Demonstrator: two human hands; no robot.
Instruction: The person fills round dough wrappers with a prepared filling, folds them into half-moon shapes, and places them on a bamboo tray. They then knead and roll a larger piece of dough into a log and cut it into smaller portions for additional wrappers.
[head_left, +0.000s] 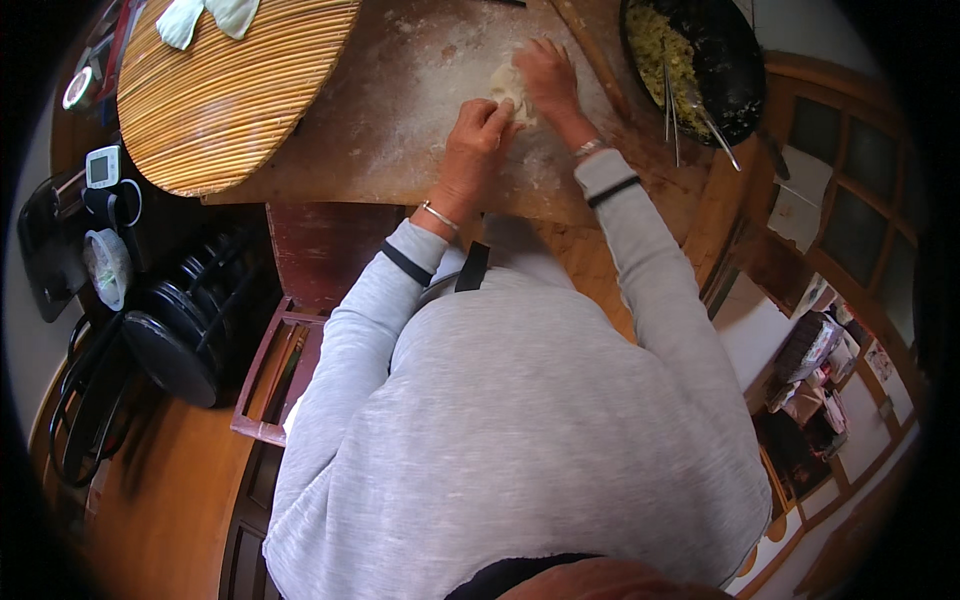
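Observation:
A pale piece of dough (504, 81) lies on the flour-dusted wooden board (390, 127), between my two hands. My left hand (480, 139) pinches its near edge with thumb and fingers. Over the dough's right side is my right hand (551, 82), its fingers blurred, so its grip is unclear. Just right of that hand a wooden rolling pin (594, 61) rests on the board. Beyond it stands a dark pan (731, 75) with a yellowish chopped filling (660, 45). Chopsticks (668, 105) and a metal-handled utensil (720, 139) lean in the pan.
A round slatted tray (240, 97) overlaps the board's left side and carries white dough pieces (180, 22). Below left are folded black chairs or stools (172, 352) and an open reddish drawer (251, 405). A white digital device (103, 166) sits at far left.

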